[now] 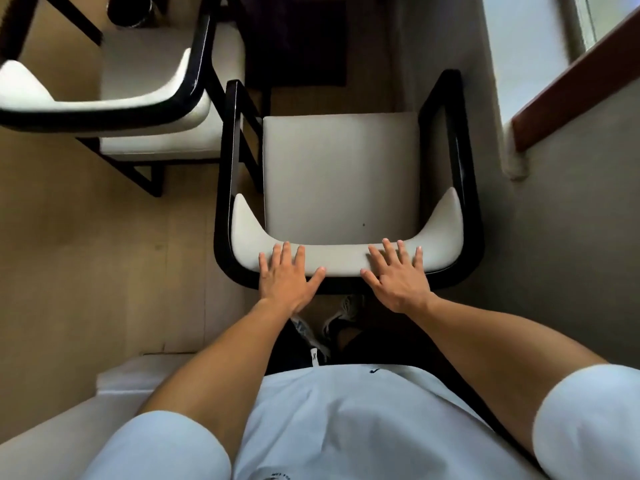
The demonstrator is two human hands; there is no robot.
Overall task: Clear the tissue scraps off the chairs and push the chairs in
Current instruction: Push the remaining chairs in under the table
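Note:
A chair (341, 174) with a black frame and a pale cushioned seat stands right below me, its curved backrest nearest to me. My left hand (285, 277) lies flat on the left part of the backrest top, fingers straight and spread. My right hand (398, 275) lies flat on the right part in the same way. The seat shows no tissue scraps, only a tiny dark speck (363, 224). A second chair (138, 95) of the same kind stands at the upper left, its seat also bare.
A dark table (294, 39) edge lies beyond the near chair. A wall with a wooden window sill (571, 84) runs close along the right. A black round object (130, 10) stands on the floor at top left. A pale upholstered edge (69, 410) sits at lower left.

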